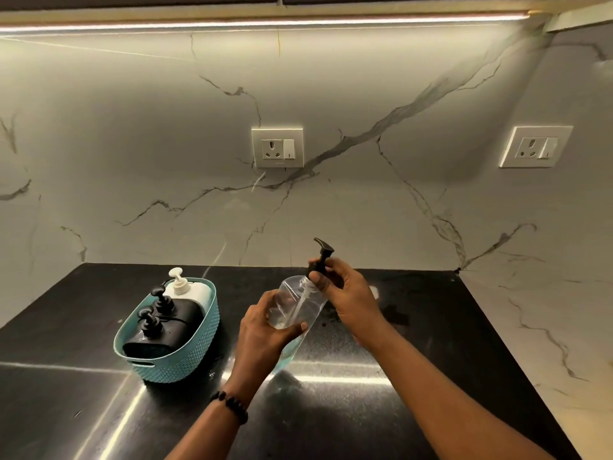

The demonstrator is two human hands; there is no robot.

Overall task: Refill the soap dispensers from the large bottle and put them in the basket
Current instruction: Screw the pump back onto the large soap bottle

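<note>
While hands grip clear dispenser (298, 307), unlabelled, black pump (320, 260).

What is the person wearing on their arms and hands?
Both arms are bare, with no sleeves showing. The left wrist has a bracelet of dark round beads. The left hand and right hand wear no gloves, and I see no rings or watch. The right wrist has nothing on it.
</note>
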